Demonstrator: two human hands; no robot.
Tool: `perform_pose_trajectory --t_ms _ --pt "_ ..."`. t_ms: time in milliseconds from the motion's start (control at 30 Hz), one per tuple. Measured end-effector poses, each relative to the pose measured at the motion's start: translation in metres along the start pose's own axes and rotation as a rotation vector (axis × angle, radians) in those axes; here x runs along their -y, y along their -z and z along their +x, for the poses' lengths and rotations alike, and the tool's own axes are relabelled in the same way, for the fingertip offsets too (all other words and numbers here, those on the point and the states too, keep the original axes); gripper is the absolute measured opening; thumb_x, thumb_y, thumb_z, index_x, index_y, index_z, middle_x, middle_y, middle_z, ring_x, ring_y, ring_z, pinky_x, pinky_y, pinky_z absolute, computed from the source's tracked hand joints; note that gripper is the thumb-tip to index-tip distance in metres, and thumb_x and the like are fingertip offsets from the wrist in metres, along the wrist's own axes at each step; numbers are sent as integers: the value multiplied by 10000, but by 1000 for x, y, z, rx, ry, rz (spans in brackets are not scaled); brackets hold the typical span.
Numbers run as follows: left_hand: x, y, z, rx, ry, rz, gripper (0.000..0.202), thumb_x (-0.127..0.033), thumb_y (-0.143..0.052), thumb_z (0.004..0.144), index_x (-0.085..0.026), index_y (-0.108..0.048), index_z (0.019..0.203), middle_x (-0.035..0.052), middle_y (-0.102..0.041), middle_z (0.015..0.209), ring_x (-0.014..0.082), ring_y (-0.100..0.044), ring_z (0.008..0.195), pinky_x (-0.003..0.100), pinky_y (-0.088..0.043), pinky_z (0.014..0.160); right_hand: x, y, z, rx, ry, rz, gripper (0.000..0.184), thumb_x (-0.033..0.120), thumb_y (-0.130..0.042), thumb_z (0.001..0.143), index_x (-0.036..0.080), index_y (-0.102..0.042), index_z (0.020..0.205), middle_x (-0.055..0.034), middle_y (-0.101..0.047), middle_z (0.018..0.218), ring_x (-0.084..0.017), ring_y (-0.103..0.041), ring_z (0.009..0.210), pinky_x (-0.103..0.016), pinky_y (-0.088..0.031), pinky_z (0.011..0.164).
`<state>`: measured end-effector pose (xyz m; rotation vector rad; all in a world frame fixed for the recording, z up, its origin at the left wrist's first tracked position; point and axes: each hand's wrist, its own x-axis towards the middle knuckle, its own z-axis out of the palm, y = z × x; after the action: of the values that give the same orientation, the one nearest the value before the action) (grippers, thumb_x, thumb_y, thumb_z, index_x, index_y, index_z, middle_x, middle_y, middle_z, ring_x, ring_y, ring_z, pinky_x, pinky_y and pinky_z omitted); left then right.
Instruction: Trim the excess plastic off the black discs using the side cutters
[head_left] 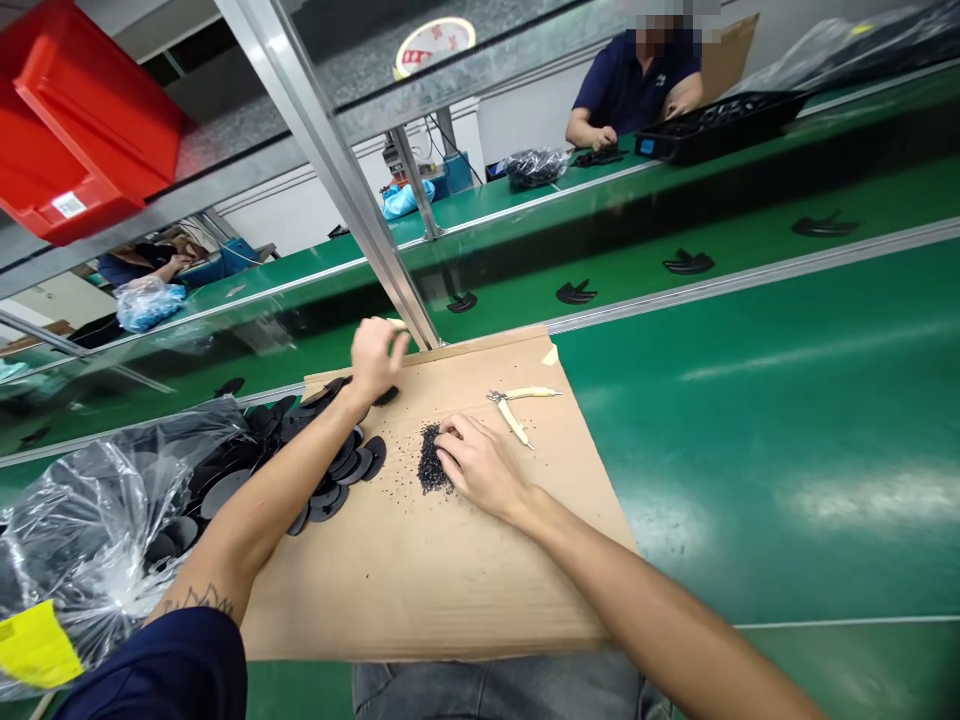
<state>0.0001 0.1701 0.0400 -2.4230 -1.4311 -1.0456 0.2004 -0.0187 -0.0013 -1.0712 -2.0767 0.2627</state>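
My left hand [377, 358] is raised over the far edge of the cardboard sheet [420, 590], near the foot of a metal post. Its fingers are bent, with a gap to the thumb, and I see nothing held in them. Below it lie several flat black rounded pieces [345, 465], spilling from a clear plastic bag [97, 490]. My right hand [484, 468] rests at the right side of a small heap of black plastic bits [430, 465], its curved fingers apart and touching the heap. Beyond it lie spread nippers with pale yellow handles [517, 415].
A metal post [337, 170] rises behind the cardboard. Past it a green belt [510, 285] carries several black pieces. A red bin [90, 120] and a tape roll [435, 45] sit on the overhead shelf. Across the belt, a co-worker [637, 85] sits by a black tray [720, 130].
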Motion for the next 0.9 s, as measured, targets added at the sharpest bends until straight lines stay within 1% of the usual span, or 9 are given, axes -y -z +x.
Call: perform_pose_trajectory --t_ms 67,100,133,200,300,467,667,800,900 --pt "-27 -14 -4 137 -271 -57 217 -377 -536 966 -197 -648 923 116 -666 967 255 -602 939 399 -487 912 1 -1 -1 14 5 -1 114 127 -588 957 179 -686 932 -98 -640 1016 -223 -613 925 -352 -514 792" --pt "-40 -23 -2 227 -316 -67 221 -370 -521 975 -195 -656 953 123 -675 1031 255 -609 968 395 -491 921 1 -1 -1 19 6 0 115 126 -586 957 180 -685 931 -96 -639 1013 -222 -611 920 -352 -513 794" --pt "-51 -32 3 320 -297 -69 227 -357 -514 980 -192 -662 1027 132 -675 1126 259 -615 1036 393 -490 956 1 -2 -1 23 6 -1 116 127 -585 958 180 -684 930 -94 -639 1012 -220 -609 917 -351 -511 795" --pt "-68 -51 19 489 -132 -50 326 -334 -537 971 -176 -620 1244 149 -620 1353 269 -583 1229 389 -456 1071 0 -1 -1 36 5 -13 108 130 -588 958 178 -681 933 -92 -640 1016 -218 -609 923 -345 -508 799" --pt "-80 -80 53 637 111 -1 544 -371 -589 954 -130 -503 1434 185 -530 1514 297 -509 1398 383 -394 1169 0 1 -1 64 2 -50 90 138 -597 958 172 -676 930 -90 -644 1018 -214 -608 930 -333 -499 787" --pt "-78 -122 97 664 347 109 646 -515 -560 956 -130 -482 1469 256 -559 1476 398 -538 1391 482 -416 1147 4 4 -4 132 -4 -130 67 144 -612 944 177 -667 922 -73 -655 1011 -209 -601 886 -333 -485 730" --pt "-67 -149 114 642 489 224 649 -581 -457 969 -127 -521 1429 289 -543 1465 464 -457 1436 595 -375 1151 11 5 -5 211 14 -176 65 123 -671 884 175 -667 923 -82 -647 1021 -229 -595 934 -339 -490 731" --pt "-66 -155 111 636 456 201 530 -500 -526 964 -108 -587 1316 283 -571 1429 432 -506 1393 551 -401 1142 11 6 -5 223 2 -167 73 115 -665 888 174 -663 931 -83 -642 1029 -226 -588 943 -338 -483 725" --pt "-69 -149 103 622 413 147 349 -396 -592 952 -148 -638 1193 220 -618 1390 362 -560 1350 458 -448 1116 7 5 -5 214 -10 -163 48 137 -636 922 180 -657 928 -73 -645 1039 -209 -596 924 -325 -472 723"
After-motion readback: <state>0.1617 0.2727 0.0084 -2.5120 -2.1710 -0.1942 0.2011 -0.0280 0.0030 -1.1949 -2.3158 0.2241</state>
